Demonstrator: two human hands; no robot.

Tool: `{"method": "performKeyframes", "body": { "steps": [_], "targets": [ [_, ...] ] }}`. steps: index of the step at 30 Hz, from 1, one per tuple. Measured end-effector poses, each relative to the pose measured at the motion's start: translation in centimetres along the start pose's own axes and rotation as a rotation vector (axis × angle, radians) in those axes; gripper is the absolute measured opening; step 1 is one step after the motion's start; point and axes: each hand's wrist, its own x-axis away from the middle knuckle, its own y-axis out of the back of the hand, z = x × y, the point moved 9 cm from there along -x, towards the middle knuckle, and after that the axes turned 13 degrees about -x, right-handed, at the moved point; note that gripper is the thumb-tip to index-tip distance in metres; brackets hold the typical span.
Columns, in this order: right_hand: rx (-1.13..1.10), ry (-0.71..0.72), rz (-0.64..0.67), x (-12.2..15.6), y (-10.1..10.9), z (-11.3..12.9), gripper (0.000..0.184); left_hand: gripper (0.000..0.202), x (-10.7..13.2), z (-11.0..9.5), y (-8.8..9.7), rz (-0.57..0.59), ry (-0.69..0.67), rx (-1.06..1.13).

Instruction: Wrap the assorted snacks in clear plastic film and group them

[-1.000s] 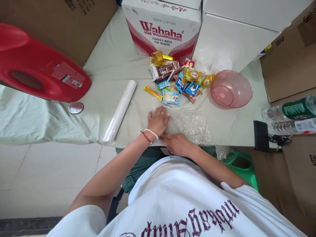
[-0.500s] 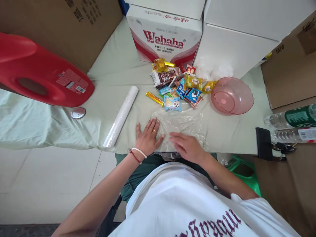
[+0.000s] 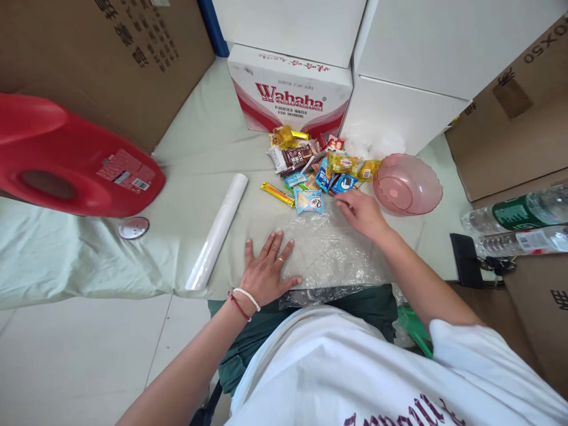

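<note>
Clear plastic bag (image 3: 332, 254) lies crumpled at the table's (image 3: 199, 148) near edge. The left hand (image 3: 266, 272) presses flat on its left end, fingers spread, gripping nothing. The right hand (image 3: 361, 213) reaches the snack pile (image 3: 310, 163), fingers loosely bent beside a blue packet (image 3: 341, 183); whether they grip is unclear. Just right, a pink bowl (image 3: 421, 177) shows its bare bottom.

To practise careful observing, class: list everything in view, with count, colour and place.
white-and-red Wahaha carton: one, at back
small wrapped snacks: many, mixed colours, piled before the carton
crinkled clear plastic bag: one, transparent, near edge of pale green table
ribbed pink plastic bowl: one, right of snacks
white cylindrical roll: one, left of bag
big red plastic jug: one, lying far left
clear plastic bottles: two, far right
left hand: one, flat on bag's left edge
right hand: one, at snack pile's near edge
</note>
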Motion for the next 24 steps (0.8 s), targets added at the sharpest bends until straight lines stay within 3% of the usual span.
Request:
{"method": "performKeyframes", "body": {
  "steps": [3, 7, 11, 13, 17, 19, 21, 24],
  "targets": [
    [0.158, -0.069, 0.191, -6.0, -3.3, 2.5, 0.042, 0.101, -0.1, 0.1, 0.1, 0.003, 0.018, 0.011],
    [0.319, -0.131, 0.460, -9.2, -6.7, 3.8, 0.034, 0.102, -0.1, 0.1, 0.0, 0.012, 0.027, 0.017],
    [0.318, -0.151, 0.562, -9.2, -6.4, 3.1, 0.023, 0.103, -0.2, 0.1, 0.0, 0.032, 0.029, 0.019],
    [0.287, -0.129, 0.444, -8.9, -4.1, 2.5, 0.026, 0.104, -0.2, 0.1, -0.1, 0.038, 0.033, 0.020],
    [0.181, 0.037, -0.020, -5.8, 3.3, 3.1, 0.038, 0.105, -0.2, 0.1, -0.1, 0.035, 0.031, 0.026],
    [0.064, 0.137, -0.084, -2.8, 4.5, 4.0, 0.034, 0.104, -0.3, 0.1, 0.0, 0.033, 0.029, 0.029],
    [-0.052, 0.240, -0.017, 0.3, 3.0, 5.1, 0.028, 0.103, -0.3, 0.1, 0.0, 0.036, 0.031, 0.031],
    [-0.073, 0.355, 0.127, 4.4, -2.0, 6.3, 0.019, 0.103, -0.3, 0.1, -0.1, 0.054, 0.032, 0.029]
  ]
}}
